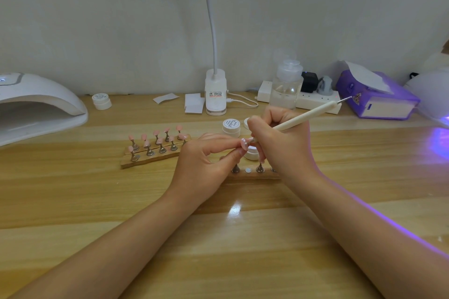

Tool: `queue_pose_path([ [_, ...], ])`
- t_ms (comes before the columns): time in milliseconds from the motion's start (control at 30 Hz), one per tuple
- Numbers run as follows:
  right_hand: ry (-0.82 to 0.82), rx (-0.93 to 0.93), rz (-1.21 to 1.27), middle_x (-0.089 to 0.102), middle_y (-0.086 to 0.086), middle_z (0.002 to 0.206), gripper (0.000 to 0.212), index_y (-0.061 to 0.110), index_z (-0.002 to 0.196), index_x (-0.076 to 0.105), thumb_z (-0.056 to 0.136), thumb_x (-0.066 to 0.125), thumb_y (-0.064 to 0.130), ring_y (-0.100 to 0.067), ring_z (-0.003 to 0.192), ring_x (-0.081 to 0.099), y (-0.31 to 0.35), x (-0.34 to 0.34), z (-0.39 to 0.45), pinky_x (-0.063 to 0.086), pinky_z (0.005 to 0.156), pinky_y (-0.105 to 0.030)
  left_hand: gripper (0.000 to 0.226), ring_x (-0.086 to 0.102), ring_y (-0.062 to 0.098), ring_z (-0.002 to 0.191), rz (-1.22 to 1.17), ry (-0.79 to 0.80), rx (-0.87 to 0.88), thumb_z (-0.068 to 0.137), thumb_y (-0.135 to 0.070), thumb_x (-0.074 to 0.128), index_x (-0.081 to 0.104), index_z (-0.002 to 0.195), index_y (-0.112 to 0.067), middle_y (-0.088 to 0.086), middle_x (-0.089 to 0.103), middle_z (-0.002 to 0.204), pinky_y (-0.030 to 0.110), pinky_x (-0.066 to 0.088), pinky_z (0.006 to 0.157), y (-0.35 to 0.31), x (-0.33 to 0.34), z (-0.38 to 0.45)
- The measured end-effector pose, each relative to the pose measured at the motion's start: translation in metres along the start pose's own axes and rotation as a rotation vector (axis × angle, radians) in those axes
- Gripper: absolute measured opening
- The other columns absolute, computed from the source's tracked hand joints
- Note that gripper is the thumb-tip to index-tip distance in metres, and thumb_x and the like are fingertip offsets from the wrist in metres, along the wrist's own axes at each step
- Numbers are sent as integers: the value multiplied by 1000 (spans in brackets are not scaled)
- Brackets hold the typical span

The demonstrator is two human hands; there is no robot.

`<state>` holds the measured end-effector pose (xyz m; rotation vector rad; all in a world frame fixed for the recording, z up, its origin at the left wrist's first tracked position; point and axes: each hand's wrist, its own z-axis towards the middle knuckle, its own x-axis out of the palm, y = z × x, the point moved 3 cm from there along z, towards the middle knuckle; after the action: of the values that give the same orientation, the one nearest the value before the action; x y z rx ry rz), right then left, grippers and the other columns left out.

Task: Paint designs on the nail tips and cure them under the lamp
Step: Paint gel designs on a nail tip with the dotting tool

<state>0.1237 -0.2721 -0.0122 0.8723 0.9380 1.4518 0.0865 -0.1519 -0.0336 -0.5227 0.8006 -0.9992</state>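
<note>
Left hand (206,162) pinches one nail tip (243,144); right hand (284,143) grips one dotting pen (306,118).

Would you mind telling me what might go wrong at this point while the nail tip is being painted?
1. The left hand pinches the nail tip in the air with little visible support, so the pen in the right hand could slip and smear the white dots.
2. An open jar sits just under both hands; a finger might dip in or knock it.
3. The stand lies beneath the right wrist, so lowering it may topple the holders.
</note>
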Motion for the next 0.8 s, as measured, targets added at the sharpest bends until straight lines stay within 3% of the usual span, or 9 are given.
queue_pose_path([
  [800,5,-17,9,34,3,35,37,7,47,35,75,56,-3,-7,29,34,-1,0,0,36,39,-21,19,61,0,78,-27,-1,1,77,-14,68,69,95,-17,-16,66,76,24,47,79,1,0,0],
])
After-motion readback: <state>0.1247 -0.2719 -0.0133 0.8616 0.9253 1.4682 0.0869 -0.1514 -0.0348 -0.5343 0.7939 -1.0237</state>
